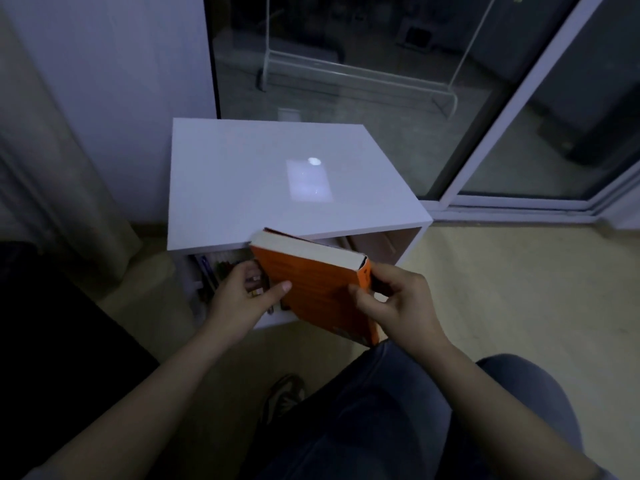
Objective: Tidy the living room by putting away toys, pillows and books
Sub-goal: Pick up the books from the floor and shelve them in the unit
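Note:
An orange paperback book (pixel 320 289) hangs tilted in front of the open side of a low white cabinet (pixel 277 181). My right hand (pixel 398 303) grips the book at its spine, thumb on the cover. My left hand (pixel 242 299) reaches into the cabinet's opening; its thumb lies against the book's left edge and its fingers touch the upright books (pixel 221 271) stored inside at the left. The right part of the cabinet's inside looks bare.
A glass sliding door (pixel 381 81) with a white frame stands behind the cabinet. A curtain (pixel 62 168) hangs at the left and a dark piece of furniture (pixel 52 341) sits at the lower left. Light wooden floor (pixel 519 289) spreads to the right. My knees fill the bottom.

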